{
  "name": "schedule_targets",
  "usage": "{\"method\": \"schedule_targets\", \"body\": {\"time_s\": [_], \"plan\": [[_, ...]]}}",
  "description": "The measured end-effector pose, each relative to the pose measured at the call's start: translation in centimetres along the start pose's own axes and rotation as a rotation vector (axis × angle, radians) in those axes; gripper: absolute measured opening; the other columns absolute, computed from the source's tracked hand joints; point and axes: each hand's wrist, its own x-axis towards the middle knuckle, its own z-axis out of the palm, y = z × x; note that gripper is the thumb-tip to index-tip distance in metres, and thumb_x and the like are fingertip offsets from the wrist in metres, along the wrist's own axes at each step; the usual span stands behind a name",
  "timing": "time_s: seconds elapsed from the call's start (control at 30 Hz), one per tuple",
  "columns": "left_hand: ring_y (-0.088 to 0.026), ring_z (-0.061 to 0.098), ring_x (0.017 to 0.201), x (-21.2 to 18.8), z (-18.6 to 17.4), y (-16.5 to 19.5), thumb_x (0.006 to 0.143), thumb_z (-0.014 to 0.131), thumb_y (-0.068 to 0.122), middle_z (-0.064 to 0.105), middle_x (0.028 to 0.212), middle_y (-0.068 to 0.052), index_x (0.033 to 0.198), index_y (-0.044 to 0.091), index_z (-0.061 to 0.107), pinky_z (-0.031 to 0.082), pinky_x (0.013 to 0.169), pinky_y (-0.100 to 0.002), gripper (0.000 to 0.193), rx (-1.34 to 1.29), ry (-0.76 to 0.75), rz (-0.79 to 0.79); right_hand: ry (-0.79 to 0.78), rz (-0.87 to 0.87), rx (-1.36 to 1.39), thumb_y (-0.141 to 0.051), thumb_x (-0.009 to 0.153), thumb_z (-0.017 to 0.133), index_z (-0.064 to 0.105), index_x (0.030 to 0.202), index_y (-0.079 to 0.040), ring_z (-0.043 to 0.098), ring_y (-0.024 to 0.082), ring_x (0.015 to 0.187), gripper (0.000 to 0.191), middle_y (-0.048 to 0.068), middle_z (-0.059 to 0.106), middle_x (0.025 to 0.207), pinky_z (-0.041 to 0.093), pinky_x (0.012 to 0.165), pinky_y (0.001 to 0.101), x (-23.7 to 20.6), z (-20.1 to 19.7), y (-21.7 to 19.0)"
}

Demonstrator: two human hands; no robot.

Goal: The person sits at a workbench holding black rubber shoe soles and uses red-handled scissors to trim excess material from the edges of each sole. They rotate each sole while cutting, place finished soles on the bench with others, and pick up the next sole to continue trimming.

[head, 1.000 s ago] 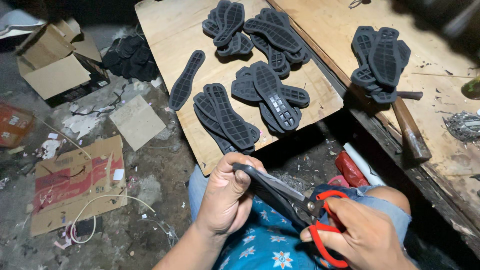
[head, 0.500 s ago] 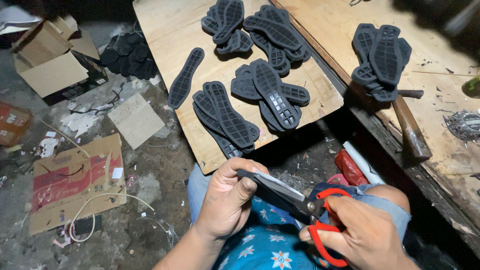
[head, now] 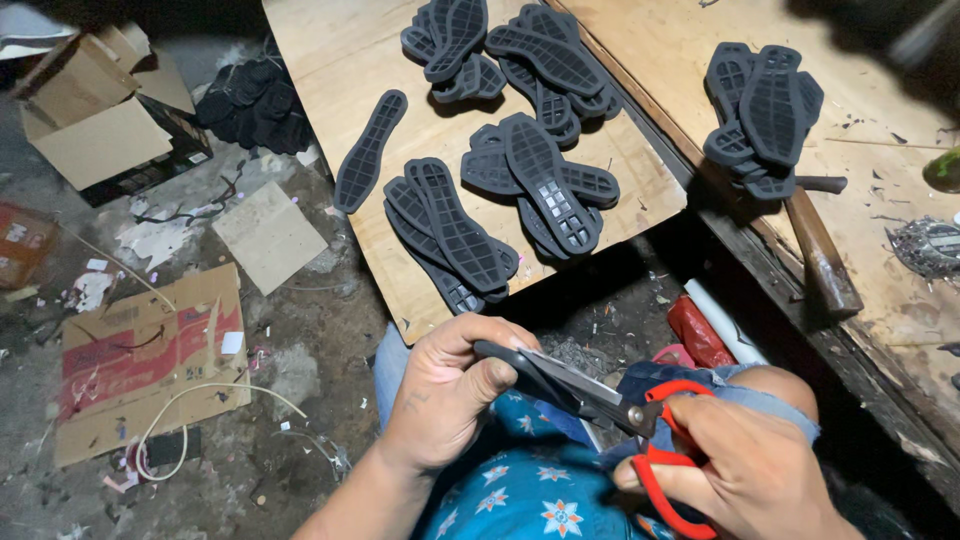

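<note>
1. Since half a second ago almost nothing has shifted: your left hand [head: 450, 395] has stayed wrapped round the front of the blades, and your right hand [head: 745, 470] has kept its place in the handles.
2. You hold a pair of red-handled scissors with dark metal blades [head: 590, 400] low over your lap, at about 6 o'clock in the view, tips pointing toward 9 o'clock.
3. Your left grip is clamped on something at the blade tips, thumb pressed on top. It is probably a small dark piece being trimmed, but your fingers hide it, so I cannot tell its shape.
4. Your right grip is closed through the red loops, and the blades look nearly together. Holding the work close to the blades likely steadies it for a fine cut.
5. At 12 o'clock a pale plywood worktop [head: 330, 60] carries loose piles of black ribbed rubber shoe soles [head: 545, 175], tread side up, and one single sole [head: 368, 152] lying apart at 11 o'clock, perhaps to keep it separate from the piles.
6. At 2 o'clock a second stack of soles [head: 765, 115] sits on a rough wooden bench [head: 880, 290], touching a wooden-handled hammer [head: 820, 250].
7. On the concrete floor [head: 290, 470] at 9 o'clock lie flattened cardboard [head: 150, 355] and an open brown box [head: 95, 110].
</note>
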Motion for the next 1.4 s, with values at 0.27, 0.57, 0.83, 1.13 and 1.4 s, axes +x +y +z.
{"method": "schedule_targets", "body": {"time_s": [0.27, 0.57, 0.83, 1.13, 1.4], "plan": [[-0.019, 0.069, 0.106, 0.2, -0.1, 1.7, 0.099, 0.075, 0.012, 0.073, 0.110, -0.011, 0.111, 0.001, 0.070, 0.056, 0.098, -0.033, 0.018, 0.158, -0.095, 0.010, 0.072, -0.098, 0.065, -0.048, 0.055, 0.095, 0.072, 0.097, -0.010, 0.060, 0.012, 0.061, 0.062, -0.002, 0.062, 0.070, 0.047, 0.055, 0.0266, 0.0, -1.3, 0.8], [-0.018, 0.068, 0.105, 0.1, 0.1, 1.6, 0.098, 0.075, 0.012, 0.072, 0.111, -0.011, 0.111, 0.000, 0.069, 0.055, 0.097, -0.032, 0.019, 0.201, -0.060, 0.005, -0.052, 0.099, 0.029, -0.049, 0.049, 0.094, 0.079, 0.089, -0.015, 0.060, 0.012, 0.059, 0.055, -0.003, 0.061, 0.059, 0.047, 0.052, 0.0295, 0.2, -1.6, 0.0], [-0.018, 0.068, 0.104, 0.2, 0.3, 1.4, 0.098, 0.076, 0.015, 0.072, 0.111, -0.011, 0.112, 0.000, 0.068, 0.056, 0.096, -0.033, 0.022, 0.155, -0.059, -0.002, 0.048, -0.129, 0.035, -0.051, 0.058, 0.095, 0.074, 0.096, -0.012, 0.063, 0.013, 0.060, 0.058, -0.002, 0.064, 0.070, 0.048, 0.055, 0.0289, -0.1, -1.3, 0.7], [-0.016, 0.070, 0.100, 0.6, 0.7, 4.0, 0.099, 0.075, 0.013, 0.074, 0.109, -0.009, 0.112, 0.001, 0.072, 0.057, 0.090, -0.029, 0.018, 0.463, -0.180, 0.072, 0.011, -0.064, -0.121, -0.049, 0.059, 0.094, 0.074, 0.110, -0.011, 0.067, 0.018, 0.066, 0.067, 0.001, 0.067, 0.073, 0.053, 0.061, 0.0305, -0.7, -2.9, 1.7], [-0.014, 0.071, 0.093, 0.8, 0.5, 4.9, 0.094, 0.077, 0.017, 0.075, 0.103, -0.006, 0.107, 0.003, 0.074, 0.057, 0.083, -0.028, 0.019, 0.652, -0.200, 0.083, -0.022, -0.129, -0.149, -0.048, 0.062, 0.093, 0.073, 0.107, -0.014, 0.072, 0.020, 0.073, 0.061, 0.002, 0.071, 0.083, 0.056, 0.065, 0.0307, -1.1, -4.2, 2.3]]}}
